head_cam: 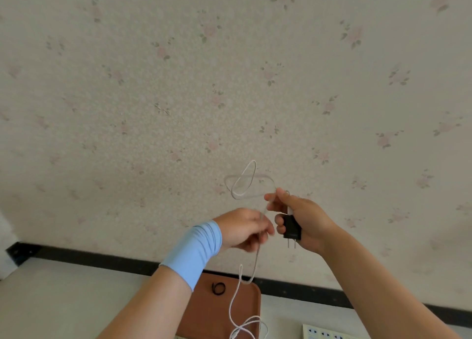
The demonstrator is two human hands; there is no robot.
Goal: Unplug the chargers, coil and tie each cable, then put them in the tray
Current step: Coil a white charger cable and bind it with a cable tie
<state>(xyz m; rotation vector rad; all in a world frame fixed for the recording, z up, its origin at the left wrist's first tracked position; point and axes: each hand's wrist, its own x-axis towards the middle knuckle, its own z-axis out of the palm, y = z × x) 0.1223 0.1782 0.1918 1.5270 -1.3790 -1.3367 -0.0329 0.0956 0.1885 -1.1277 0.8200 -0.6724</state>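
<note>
- The black charger (pixel 291 227) is clasped in the curled lower fingers of the right hand (pixel 304 218), prongs pointing down, while the thumb and forefinger of that hand pinch the white cable (pixel 234 297) just above it
- Two loose loops (pixel 245 171) of that cable are held up above the right fingertips, in front of the wall (pixel 178 83)
- The cable is also gripped by the curled fingers of the left hand (pixel 242 230), just beside the right fingers; the exact hold is blurred
- Below the left fingers the rest of the cable hangs slack and ends in a tangle over the near part of the brown tray (pixel 204 313), well below both hands
- A small black tie (pixel 218 288) lies on the tray, apart from the cable; a white power strip (pixel 324 333) is seen to the right of the tray
- The step in hand is judged to be the coiling: the charger is unplugged, a few turns are made, and much cable is left
- Next, more slack is to be drawn up through the left fingers and laid as a further loop under the right thumb, with the loops kept even so that none slips; the tie is needed only once the whole length is gathered
</note>
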